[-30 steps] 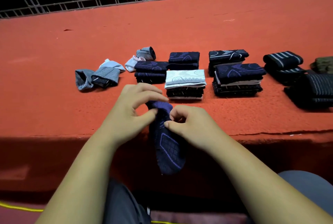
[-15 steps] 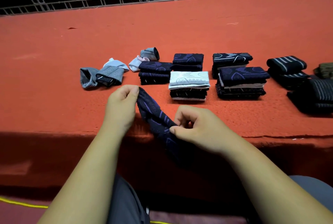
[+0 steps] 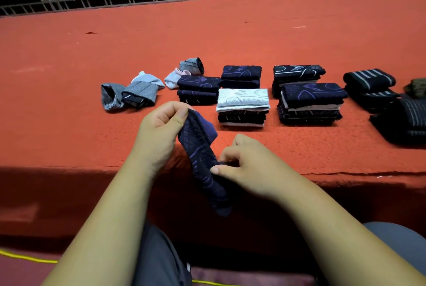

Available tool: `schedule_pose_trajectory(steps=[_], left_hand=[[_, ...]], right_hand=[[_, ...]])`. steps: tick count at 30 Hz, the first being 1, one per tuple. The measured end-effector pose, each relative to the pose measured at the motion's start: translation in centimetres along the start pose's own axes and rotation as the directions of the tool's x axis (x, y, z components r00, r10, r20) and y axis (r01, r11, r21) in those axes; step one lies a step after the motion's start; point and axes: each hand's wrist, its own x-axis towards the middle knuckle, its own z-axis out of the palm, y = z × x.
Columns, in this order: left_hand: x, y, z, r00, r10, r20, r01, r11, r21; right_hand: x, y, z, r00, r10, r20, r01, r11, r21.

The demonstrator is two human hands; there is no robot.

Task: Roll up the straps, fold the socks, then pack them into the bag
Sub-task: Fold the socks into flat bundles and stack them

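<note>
Navy sock [image 3: 200, 147] with a purple pattern is stretched slantwise between both hands, right over the front edge of the red tabletop [image 3: 69, 119]. Left hand [image 3: 159, 133] has its fingers [image 3: 176, 122] pinching the upper end, thumb flat against the fabric and the other fingers curled behind it. Right hand [image 3: 250, 168] pinches the sock lower down, roughly midway, thumb and forefinger closed on it. The rest of the sock hangs below that thumb, off the edge, down toward the lap. Further back on the tabletop sit folded stacks [image 3: 243, 106], mostly navy, one with a white pair on top. Loose grey socks [image 3: 129, 96] lie off to the left, and dark striped rolls [image 3: 368, 80] are at the far right.
</note>
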Motion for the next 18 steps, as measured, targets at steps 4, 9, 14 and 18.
schedule_pose_trajectory(steps=[4, 9, 14, 18], left_hand=[[0.7, -0.9, -1.0, 0.984, -0.034, -0.176, 0.032, 0.999, -0.014], [2.0, -3.1, -2.6, 0.852, -0.166, -0.497, 0.126, 0.986, -0.113], [1.6, -2.4, -1.7, 0.955, -0.12, -0.272, 0.118, 0.993, -0.023], [0.9, -1.4, -0.8, 0.991, -0.103, -0.091, 0.086, 0.979, -0.183]], right_hand=[[-0.2, 0.4, -0.7, 1.0, -0.025, -0.019, 0.025, 0.999, 0.041], [-0.5, 0.3, -2.0, 0.996, -0.045, -0.075, 0.059, 0.978, 0.199], [-1.1, 0.3, -2.1, 0.995, -0.061, -0.074, 0.078, 0.963, 0.256], [-1.1, -0.3, -1.6, 0.996, -0.005, -0.091, 0.03, 0.96, 0.277]])
